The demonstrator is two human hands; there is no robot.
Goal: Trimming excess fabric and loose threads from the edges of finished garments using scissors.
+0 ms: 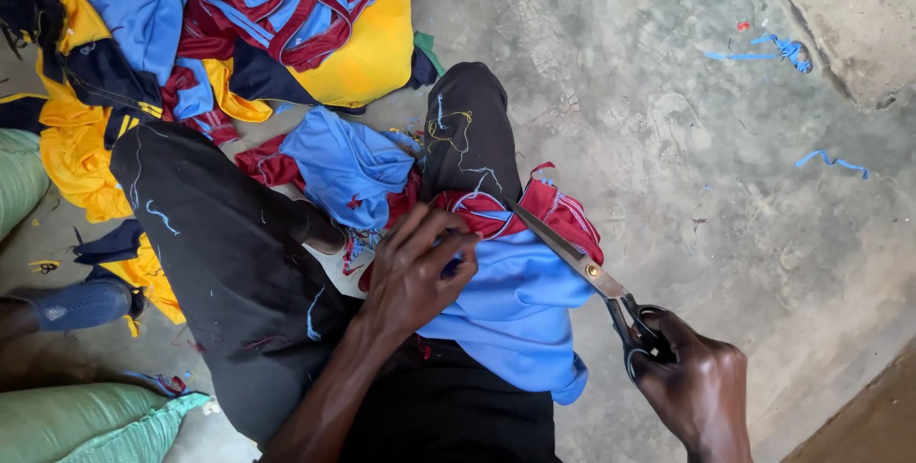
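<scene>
A light blue garment with maroon trim point(520, 296) lies across my lap, over black trousers point(219, 244). My left hand point(415, 267) presses down on it and pinches the fabric near the maroon collar edge. My right hand point(692, 387) grips the black handles of a pair of scissors point(582, 267). The blades point up and left, their tips at the maroon trim close to my left fingers. Whether the blades are around the cloth I cannot tell.
A heap of blue, maroon and yellow garments point(286, 15) lies on the concrete floor ahead. Green sacks point(86, 420) sit at the left. A blue shoe point(81, 303) is at the left edge. Blue fabric scraps point(778, 48) dot the floor at the right.
</scene>
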